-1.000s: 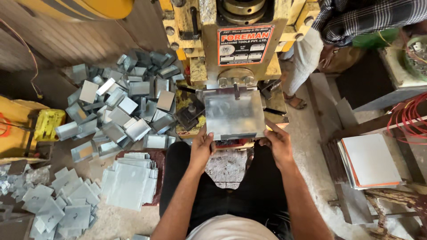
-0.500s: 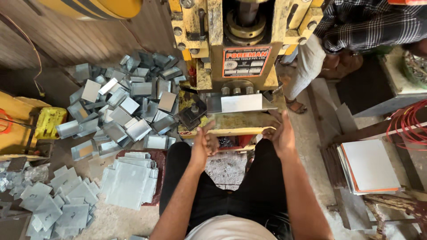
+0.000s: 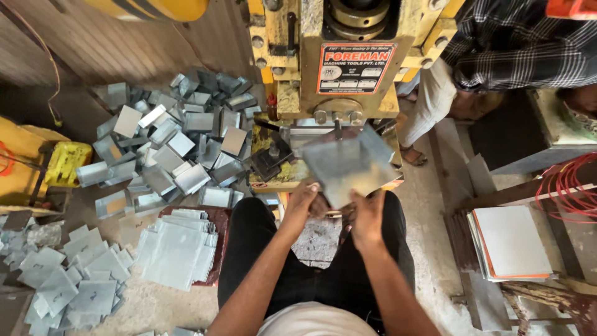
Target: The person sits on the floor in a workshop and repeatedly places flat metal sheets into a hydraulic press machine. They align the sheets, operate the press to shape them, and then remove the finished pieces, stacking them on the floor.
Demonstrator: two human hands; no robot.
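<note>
I sit facing a yellow press machine (image 3: 280, 93). Both of my hands hold one grey metal sheet (image 3: 348, 163), which is tilted and turned at an angle just below the press head. My left hand (image 3: 305, 200) grips its lower left edge, and my right hand (image 3: 367, 214) grips the lower edge near the corner. The sheet hides part of the press bed behind it. A dark block (image 3: 271, 159) sits on the bed just left of the sheet.
A heap of bent metal pieces (image 3: 180, 140) lies at the left. A stack of flat sheets (image 3: 177, 249) rests by my left knee, with loose blanks (image 3: 68, 283) further left. Another person in a checked shirt (image 3: 516, 43) is at the upper right. Stacked boards (image 3: 510, 242) and red wire (image 3: 569, 186) lie to the right.
The sheet lay flat in front of the press, then went under the head. Now it is pulled back out, lifted and rotated in both hands.
</note>
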